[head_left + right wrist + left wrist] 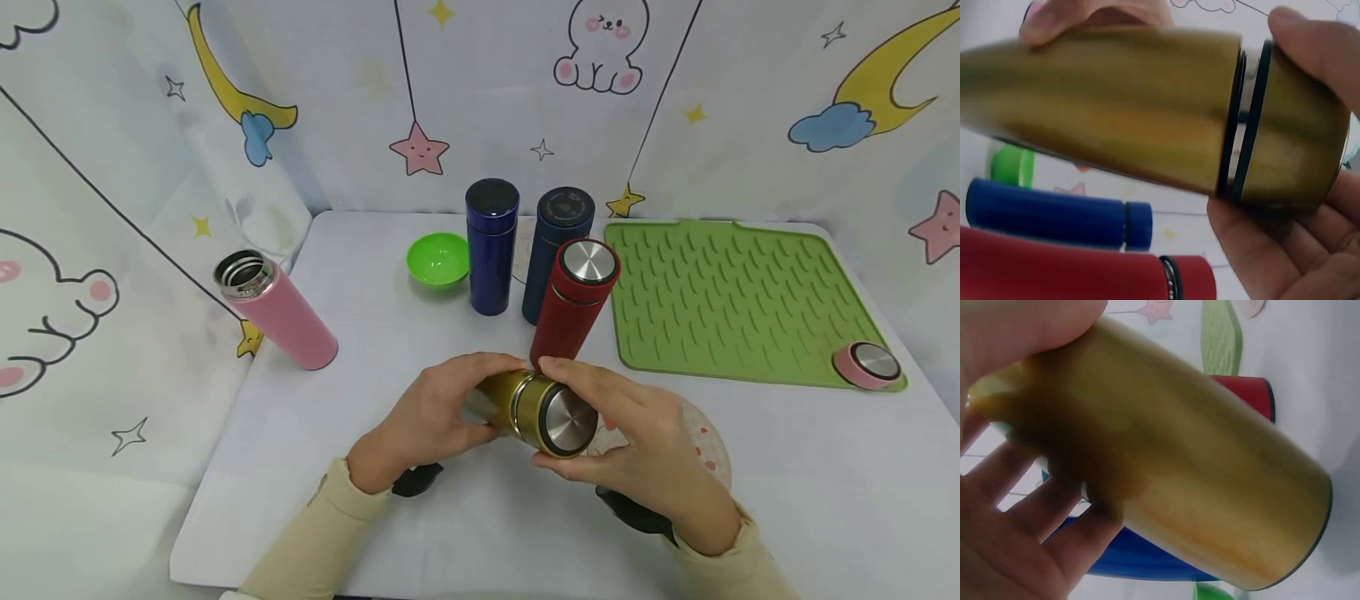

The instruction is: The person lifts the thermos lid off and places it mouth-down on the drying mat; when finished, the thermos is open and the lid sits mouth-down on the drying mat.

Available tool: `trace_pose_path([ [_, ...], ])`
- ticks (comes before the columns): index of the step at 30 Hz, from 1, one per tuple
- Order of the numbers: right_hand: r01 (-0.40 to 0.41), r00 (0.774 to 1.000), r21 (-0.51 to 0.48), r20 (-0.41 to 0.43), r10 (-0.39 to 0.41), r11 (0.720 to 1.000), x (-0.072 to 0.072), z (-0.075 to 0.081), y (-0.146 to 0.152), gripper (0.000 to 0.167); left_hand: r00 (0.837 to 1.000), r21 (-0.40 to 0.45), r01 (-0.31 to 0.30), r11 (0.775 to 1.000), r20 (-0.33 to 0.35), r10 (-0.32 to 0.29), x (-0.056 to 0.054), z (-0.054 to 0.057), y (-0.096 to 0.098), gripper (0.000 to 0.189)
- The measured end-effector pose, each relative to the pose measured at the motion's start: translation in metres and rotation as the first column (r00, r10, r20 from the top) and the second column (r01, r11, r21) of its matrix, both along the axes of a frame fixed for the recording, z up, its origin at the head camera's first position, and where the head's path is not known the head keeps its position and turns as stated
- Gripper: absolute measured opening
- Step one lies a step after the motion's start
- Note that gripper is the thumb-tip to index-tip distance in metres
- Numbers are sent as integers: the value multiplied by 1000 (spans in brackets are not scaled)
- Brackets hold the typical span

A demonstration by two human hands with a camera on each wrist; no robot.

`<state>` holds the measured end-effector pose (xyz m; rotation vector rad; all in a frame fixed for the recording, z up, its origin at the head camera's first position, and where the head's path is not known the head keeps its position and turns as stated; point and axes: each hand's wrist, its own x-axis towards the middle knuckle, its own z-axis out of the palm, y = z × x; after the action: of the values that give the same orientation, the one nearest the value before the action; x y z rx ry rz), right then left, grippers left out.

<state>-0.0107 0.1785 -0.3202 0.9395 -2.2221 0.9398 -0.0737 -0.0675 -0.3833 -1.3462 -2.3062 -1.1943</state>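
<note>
A gold thermos bottle (pixel 498 398) is held in the air over the table, tilted with its lid toward the right and the camera. My left hand (pixel 427 408) grips its body, thumb on one side and fingers round the other. On the gold lid (pixel 534 417), with its steel top, my right hand (pixel 637 442) has its thumb and fingers. In the right wrist view a silver band (pixel 1240 134) with dark edges shows between the body and the lid (pixel 1297 131). Just behind the gold bottle stands a red thermos (pixel 573 304).
A blue thermos (pixel 492 258), a navy thermos (pixel 558 242) and a green bowl (pixel 438 261) stand at the back. On the left stands a lidless pink thermos (pixel 292 321). Its matching pink lid (pixel 862 367) lies on the green mat (pixel 735 308). Under my right hand shows a round pale mat (pixel 712 442).
</note>
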Motion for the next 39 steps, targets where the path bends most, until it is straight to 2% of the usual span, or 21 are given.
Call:
trace_pose_path([
  [3, -65, 997, 6, -40, 65, 998, -2, 3, 2, 65, 998, 8, 58, 998, 36, -58, -1, 1, -1, 79],
  [7, -84, 996, 22, 1, 84, 996, -1, 4, 4, 69, 998, 2, 49, 999, 37, -49, 0, 2, 0, 79],
  [10, -27, 998, 48, 54, 24, 999, 1, 5, 5, 77, 999, -6, 0, 1000, 33, 0, 3, 1, 1, 79],
  [12, 36, 997, 39, 68, -38, 999, 3, 6, 4, 82, 998, -2, -61, 998, 12, 61, 7, -1, 3, 80],
  [14, 124, 991, 6, 57, -124, 992, 4, 5, 2, 85, 990, 8, -141, 990, -28, 141, 11, -4, 6, 81],
  [16, 197, 980, -52, 44, -195, 979, 4, 3, -2, 85, 967, 28, -237, 971, -90, 239, 16, -6, 10, 80],
  [20, 318, 947, -112, 87, -310, 941, 3, 0, -10, 83, 885, 77, -401, 913, -224, 408, 22, -10, 19, 74],
  [22, 357, 930, -101, 131, -343, 929, 3, 1, -12, 83, 850, 105, -443, 891, -267, 454, 24, -11, 22, 72],
  [24, 373, 919, -82, 168, -356, 924, 4, 1, -13, 83, 834, 119, -458, 881, -284, 472, 25, -12, 24, 71],
  [26, 361, 922, -53, 169, -348, 931, 4, 2, -13, 82, 846, 127, -441, 888, -272, 459, 24, -13, 23, 71],
  [27, 341, 930, -38, 156, -332, 939, 4, 2, -13, 81, 863, 124, -419, 899, -254, 437, 23, -13, 22, 72],
  [29, 279, 954, -2, 114, -277, 960, 5, 2, -11, 79, 911, 109, -346, 932, -200, 361, 20, -14, 17, 73],
  [31, 186, 982, 35, 38, -187, 982, 4, 3, -9, 74, 958, 86, -243, 966, -137, 253, 15, -13, 12, 75],
  [33, 88, 996, 80, -40, -85, 993, 3, 3, -8, 68, 989, 58, -129, 990, -60, 132, 10, -10, 5, 77],
  [34, 37, 997, 97, -68, -31, 995, 3, 4, -7, 65, 996, 44, -80, 996, -27, 81, 8, -8, 2, 78],
  [36, -51, 992, 118, -111, 64, 992, 2, 3, -7, 60, 1000, 15, -4, 1000, 25, 4, 4, -5, -4, 79],
  [39, -129, 982, 123, -121, 144, 984, 3, 2, -8, 55, 995, -14, 59, 998, 77, -58, 1, 0, -10, 80],
])
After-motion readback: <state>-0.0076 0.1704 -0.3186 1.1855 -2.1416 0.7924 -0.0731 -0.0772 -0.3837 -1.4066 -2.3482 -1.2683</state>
